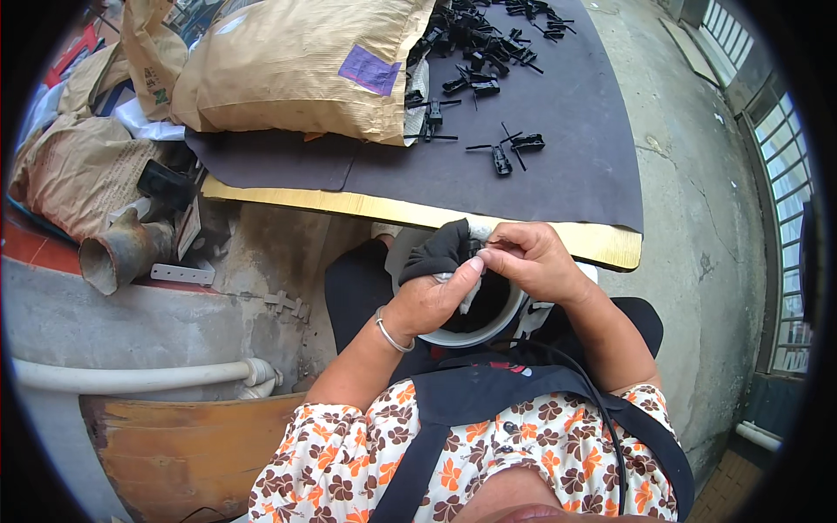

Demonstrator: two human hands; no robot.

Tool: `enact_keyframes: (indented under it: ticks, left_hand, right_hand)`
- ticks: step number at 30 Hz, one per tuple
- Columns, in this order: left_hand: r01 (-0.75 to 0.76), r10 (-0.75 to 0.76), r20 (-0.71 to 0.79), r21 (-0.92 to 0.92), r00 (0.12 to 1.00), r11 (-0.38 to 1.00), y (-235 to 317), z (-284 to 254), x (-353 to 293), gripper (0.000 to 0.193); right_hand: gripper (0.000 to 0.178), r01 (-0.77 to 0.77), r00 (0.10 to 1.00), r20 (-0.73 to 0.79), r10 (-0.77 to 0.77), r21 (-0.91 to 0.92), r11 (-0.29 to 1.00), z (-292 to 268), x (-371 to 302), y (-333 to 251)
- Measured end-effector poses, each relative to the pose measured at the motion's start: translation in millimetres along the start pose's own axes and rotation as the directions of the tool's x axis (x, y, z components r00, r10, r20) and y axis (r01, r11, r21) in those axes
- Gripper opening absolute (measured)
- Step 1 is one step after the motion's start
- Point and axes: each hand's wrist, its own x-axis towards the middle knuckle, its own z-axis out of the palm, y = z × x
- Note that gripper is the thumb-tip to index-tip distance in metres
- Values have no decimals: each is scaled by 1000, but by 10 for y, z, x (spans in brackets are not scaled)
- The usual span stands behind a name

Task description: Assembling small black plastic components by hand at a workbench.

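Note:
My left hand (427, 301) and my right hand (539, 261) meet just off the table's front edge. Black cloth (438, 248) with some white wraps the fingers of my left hand, and a bangle circles its wrist. Its thumb presses toward the fingertips of my right hand, which are pinched together. A small dark piece seems to be between them, mostly hidden by the fingers. Below the hands, between my knees, stands a white-rimmed bucket (478, 342) with a dark inside. On the table lie small black plastic parts (501, 159) with thin projecting pins.
A large brown paper sack (288, 70) lies on the dark-topped table (558, 187), its mouth beside a pile of black parts (475, 39). At left are another sack (78, 174), a rusty metal pipe (122, 253) and a white pipe (139, 376). A barred gate (780, 174) stands right.

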Motion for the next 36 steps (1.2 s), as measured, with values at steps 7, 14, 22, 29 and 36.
enact_keyframes:
  ticks: [7,14,22,29,36]
  left_hand:
    - [57,-62,-96,-52,993,997,-100,10,-1,23]
    - [-45,92,-132,319,987,947,-152,48,-7,22]
    - [-184,243,4,666,970,723,-97,-110,19,24]
    - [-141,352,-98,793,931,593,-161,-138,-5,30]
    - [-222,452,-207,651,868,726,-5,-25,142,36]
  right_hand:
    - [24,152,988,77,-138,-225,963,-39,10,-65]
    - [27,138,989,-6,-145,-273,952,134,24,53]
    - [24,51,951,-200,-234,-647,760,-112,177,-34]
    - [16,-248,885,-380,-269,-874,418,-424,407,207]
    - [12,-49,811,-232,-538,-942,333,-315,88,-66]
